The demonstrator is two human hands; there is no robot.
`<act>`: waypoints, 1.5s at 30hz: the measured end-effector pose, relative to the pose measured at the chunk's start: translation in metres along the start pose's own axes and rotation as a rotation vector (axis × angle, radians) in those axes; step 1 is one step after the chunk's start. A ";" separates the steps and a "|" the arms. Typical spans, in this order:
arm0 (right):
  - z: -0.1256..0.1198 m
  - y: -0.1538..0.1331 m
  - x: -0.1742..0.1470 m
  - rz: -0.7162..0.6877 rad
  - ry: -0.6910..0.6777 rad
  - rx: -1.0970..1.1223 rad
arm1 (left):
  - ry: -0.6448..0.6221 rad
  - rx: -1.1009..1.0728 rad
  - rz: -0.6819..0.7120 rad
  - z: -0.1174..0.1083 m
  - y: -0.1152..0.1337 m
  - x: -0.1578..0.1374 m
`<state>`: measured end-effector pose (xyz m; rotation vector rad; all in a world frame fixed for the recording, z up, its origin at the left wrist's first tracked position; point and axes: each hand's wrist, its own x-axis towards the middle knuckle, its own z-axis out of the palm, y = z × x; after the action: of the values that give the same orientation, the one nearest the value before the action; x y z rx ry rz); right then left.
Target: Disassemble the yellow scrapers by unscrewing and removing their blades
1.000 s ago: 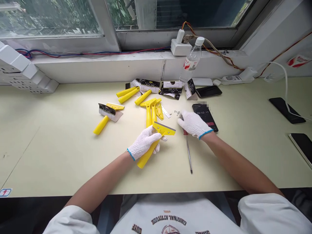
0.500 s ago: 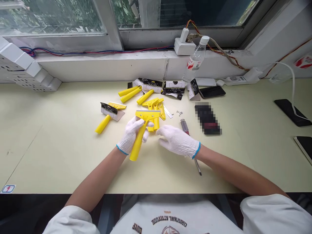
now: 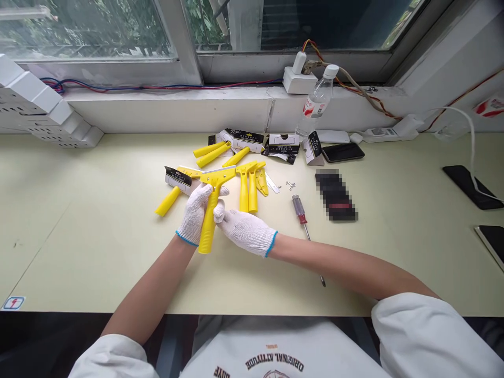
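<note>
A yellow scraper (image 3: 212, 197) with a metal blade edge is tilted above the table, handle towards me. My left hand (image 3: 193, 215), in a white knit glove, is closed around its neck, with fingertips showing past the right side. My right hand (image 3: 246, 231), gloved too, has its curled fingers against the right side of the handle; its far fingertips are partly hidden. Just beyond lie two more yellow scrapers (image 3: 248, 186), a yellow head piece (image 3: 261, 182) and a bare blade (image 3: 272, 182). Left of them, a scraper handle (image 3: 168, 201) sticks out from a black-and-white card (image 3: 178, 179).
Loose yellow handles (image 3: 213, 155) and folded cards (image 3: 281, 146) lie towards the sill. Small screws (image 3: 290, 185) and a screwdriver (image 3: 300, 210) are on the right, the shaft passing under my right forearm. A water bottle (image 3: 315, 102) and a phone (image 3: 343, 152) stand farther back.
The scraper and my left hand have shifted left, and the blade end has turned slightly. My right hand has moved left from the table up to the handle.
</note>
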<state>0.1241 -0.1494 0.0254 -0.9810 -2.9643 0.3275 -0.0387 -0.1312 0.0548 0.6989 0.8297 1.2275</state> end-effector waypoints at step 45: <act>-0.037 0.114 -0.108 0.326 0.324 0.979 | -0.441 0.680 -0.267 0.054 -0.052 -0.009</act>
<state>0.2811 -0.1166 0.0462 -1.1554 -1.9133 1.2933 0.0330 -0.1523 0.0415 1.3033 0.9281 0.4991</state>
